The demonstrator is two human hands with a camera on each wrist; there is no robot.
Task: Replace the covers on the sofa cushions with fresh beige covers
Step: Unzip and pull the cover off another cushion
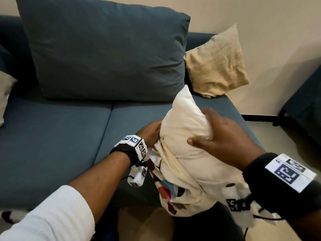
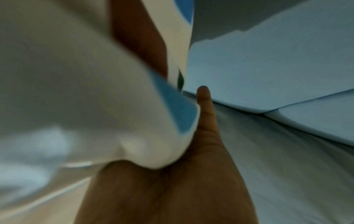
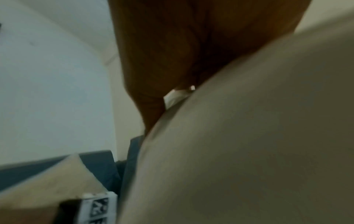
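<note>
A white cushion insert (image 1: pixel 184 115) sticks halfway out of a white cover with coloured patches (image 1: pixel 175 192), at the sofa's front right. My right hand (image 1: pixel 218 136) grips the insert from above, fingers over its far side and thumb on the near side. My left hand (image 1: pixel 151 133) is at the cover's open edge on the left, its fingertips hidden in the bunched fabric. In the left wrist view one finger (image 2: pixel 205 106) lies straight beside the patterned cover (image 2: pixel 86 91). The right wrist view is filled by the insert (image 3: pixel 249 136). A cushion in a beige cover (image 1: pixel 217 63) leans in the sofa's back right corner.
A big blue back cushion (image 1: pixel 104 49) stands on the blue sofa seat (image 1: pixel 52 136). Another pale cushion (image 1: pixel 4 94) pokes in at the left edge. A dark chair (image 1: pixel 305 94) stands on the floor to the right, by the wall.
</note>
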